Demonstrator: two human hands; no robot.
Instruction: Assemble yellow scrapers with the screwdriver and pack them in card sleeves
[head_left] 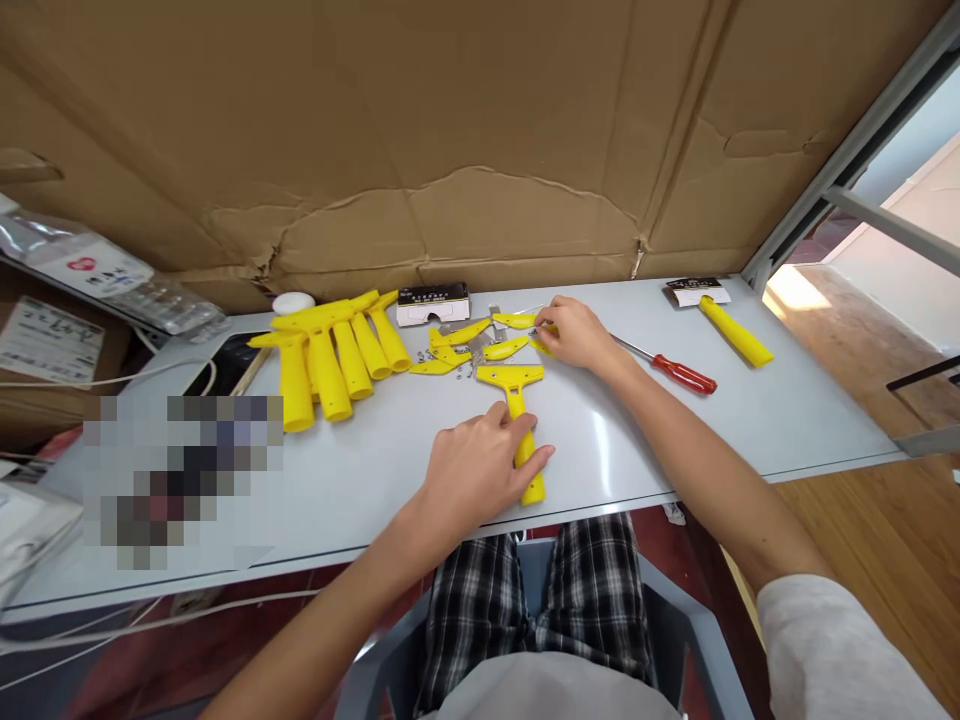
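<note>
Seated nearest in a blue-grey chair [390,640], in plaid trousers [480,610], with both knees under the edge of a pale counter [397,460]. Just in from that edge, holding a yellow scraper [527,446] flat on the counter, with the left hand [480,450] clamped about the handle and the T-shaped head turned away from the lap. To the left, past a blurred-out patch, a row of yellow handles [324,375], close together. To the right, lying aslant, a red-handled screwdriver [679,373] with the shaft toward the right wrist. Beyond the scraper, reaching among yellow curved pieces [506,349] and small metal parts [459,372] with the right hand [574,333], fingers bent down at a yellow piece; impossible to tell whether gripped or only touched. Farther right, another yellow handle [739,335] by a printed card [697,291]. At the back, a black-and-white box [433,304] near a cardboard wall [480,100].
</note>
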